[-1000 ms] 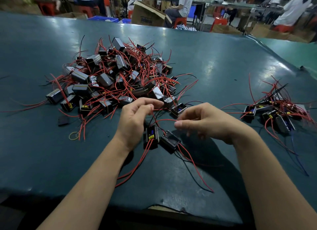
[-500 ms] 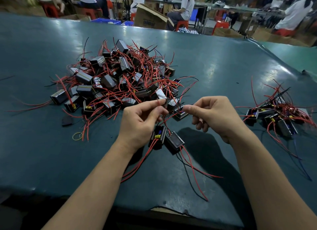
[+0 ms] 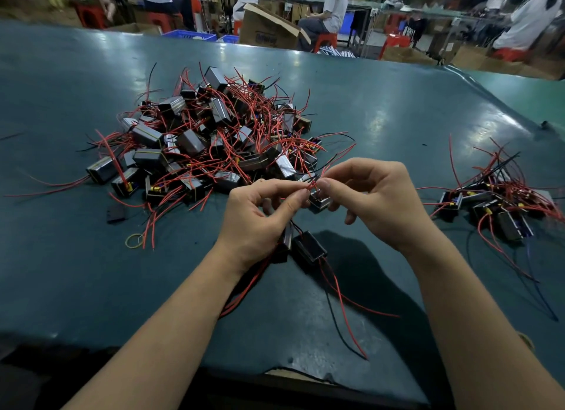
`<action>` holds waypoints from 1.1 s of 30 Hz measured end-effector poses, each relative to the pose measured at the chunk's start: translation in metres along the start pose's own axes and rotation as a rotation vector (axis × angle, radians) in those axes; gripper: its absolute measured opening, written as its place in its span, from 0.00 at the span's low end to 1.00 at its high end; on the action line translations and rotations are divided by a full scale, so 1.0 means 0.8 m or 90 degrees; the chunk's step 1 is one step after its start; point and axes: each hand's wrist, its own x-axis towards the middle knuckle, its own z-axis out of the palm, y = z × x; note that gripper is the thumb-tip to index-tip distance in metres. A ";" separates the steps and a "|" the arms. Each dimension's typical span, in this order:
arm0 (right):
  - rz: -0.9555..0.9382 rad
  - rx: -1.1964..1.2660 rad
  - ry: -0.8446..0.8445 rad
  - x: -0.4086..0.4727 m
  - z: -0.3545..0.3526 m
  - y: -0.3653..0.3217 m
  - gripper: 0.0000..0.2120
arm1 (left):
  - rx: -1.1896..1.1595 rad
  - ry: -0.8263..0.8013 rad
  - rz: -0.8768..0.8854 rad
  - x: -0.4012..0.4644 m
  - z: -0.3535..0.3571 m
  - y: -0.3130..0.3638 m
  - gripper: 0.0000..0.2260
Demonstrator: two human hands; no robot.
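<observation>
Two black wired modules (image 3: 308, 249), near-centre on the green surface (image 3: 91, 287), just below my left hand (image 3: 256, 223). Red wire ends (image 3: 310, 186) pinched by left hand and right hand (image 3: 379, 205). Large pile (image 3: 214, 143) behind; smaller pile (image 3: 501, 201) at right.

big pile (image 3: 214, 140) left | small pile (image 3: 501, 201) right | hands (image 3: 321, 208) between

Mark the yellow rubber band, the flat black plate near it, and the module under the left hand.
yellow rubber band (image 3: 133, 248), head view, its lower arc.
flat black plate (image 3: 115, 213), head view, centre of top face.
module (image 3: 308, 248), head view, its dark top face.
</observation>
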 end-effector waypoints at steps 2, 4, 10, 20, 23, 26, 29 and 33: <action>-0.024 -0.050 -0.001 -0.001 0.000 0.001 0.06 | 0.004 0.004 0.010 -0.001 0.001 -0.001 0.06; -0.031 -0.078 -0.016 -0.002 -0.002 0.001 0.05 | -0.001 0.007 0.015 -0.003 0.004 -0.001 0.06; 0.008 -0.015 -0.060 -0.001 -0.008 -0.002 0.05 | 0.004 0.024 0.008 -0.004 0.010 -0.006 0.02; -0.003 -0.036 0.007 -0.001 0.005 0.001 0.06 | -0.045 0.033 -0.031 -0.003 0.010 -0.001 0.02; -0.004 -0.043 0.016 0.001 0.009 0.002 0.05 | -0.041 0.040 -0.045 -0.002 0.010 0.000 0.03; -0.008 -0.040 0.023 0.001 0.011 0.003 0.06 | -0.042 0.044 -0.055 -0.001 0.009 -0.002 0.03; -0.012 -0.042 0.032 0.001 0.011 0.003 0.07 | -0.039 0.044 -0.055 -0.001 0.008 -0.004 0.04; -0.048 -0.038 0.023 -0.001 0.011 0.004 0.06 | -0.022 0.047 -0.055 0.000 0.009 -0.003 0.04</action>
